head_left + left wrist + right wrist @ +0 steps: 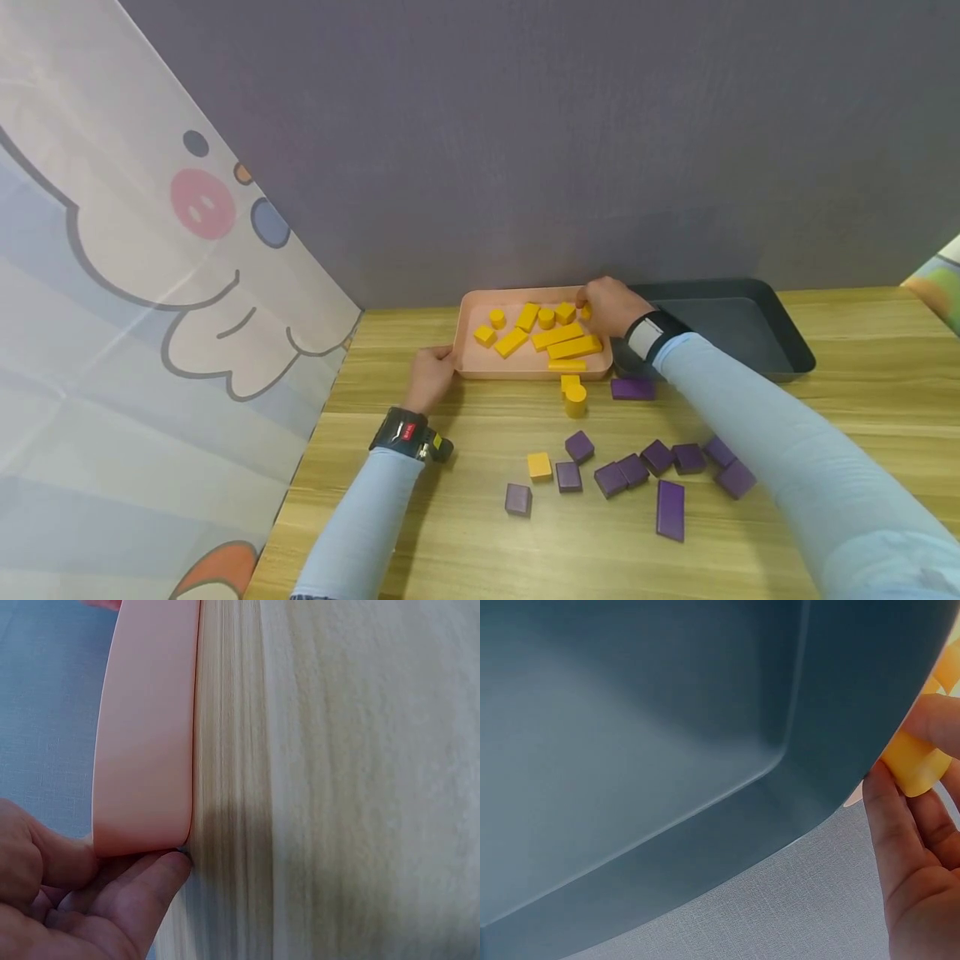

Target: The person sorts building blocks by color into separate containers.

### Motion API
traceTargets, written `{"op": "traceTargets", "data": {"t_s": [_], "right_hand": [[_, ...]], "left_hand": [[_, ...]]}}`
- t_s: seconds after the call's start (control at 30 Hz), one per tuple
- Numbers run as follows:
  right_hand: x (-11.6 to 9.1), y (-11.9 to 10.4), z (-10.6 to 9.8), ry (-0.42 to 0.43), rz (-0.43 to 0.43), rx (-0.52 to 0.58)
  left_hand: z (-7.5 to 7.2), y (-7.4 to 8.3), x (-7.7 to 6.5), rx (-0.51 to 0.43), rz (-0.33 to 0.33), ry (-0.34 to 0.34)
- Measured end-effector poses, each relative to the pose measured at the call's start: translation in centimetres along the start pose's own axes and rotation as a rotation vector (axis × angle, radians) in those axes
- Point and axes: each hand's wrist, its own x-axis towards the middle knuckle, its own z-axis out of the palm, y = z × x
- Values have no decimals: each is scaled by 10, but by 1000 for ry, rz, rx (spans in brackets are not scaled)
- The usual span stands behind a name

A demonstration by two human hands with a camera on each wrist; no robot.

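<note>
At the left end of a pink tray [495, 374], my left hand [430, 377] grips the near corner. The left wrist view shows the thumb at the tray's rim and the curled fingers [161, 881] by its base. My right hand [613, 307] is over the tray's right end. It pinches a yellow cylinder block [915, 766] between thumb and fingers, beside the dark tray's corner. Several yellow blocks [557, 336] lie in the pink tray: bars, cubes and cylinders. The right hand partly covers the gap between the two trays.
A dark grey tray [723, 329] stands right of the pink one. In front are a standing yellow cylinder [575, 402], a yellow cube [539, 467], several purple cubes [611, 479] and purple flat blocks [671, 510]. A grey panel [525, 150] rises behind the trays.
</note>
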Motion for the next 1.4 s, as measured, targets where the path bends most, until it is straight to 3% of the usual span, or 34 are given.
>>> {"op": "traceTargets", "data": {"t_s": [0.6,0.83,0.93,1.17,1.4], "right_hand": [[-7,6,2,-14,51,31],[-20,2,-3,-21,66,73],[-28,-1,-6,-4,25,36],[-55,-10,-9,64,-181,-56],[-78,-38,-14,2,-270,-97]], "left_hand": [[7,0,5,5,-6,-26],[10,2,7,-17,-13,-28],[11,1,10,-24,-17,-31],[9,-4,18,-53,-18,-31],[5,-9,24,-59,-3,2]]}}
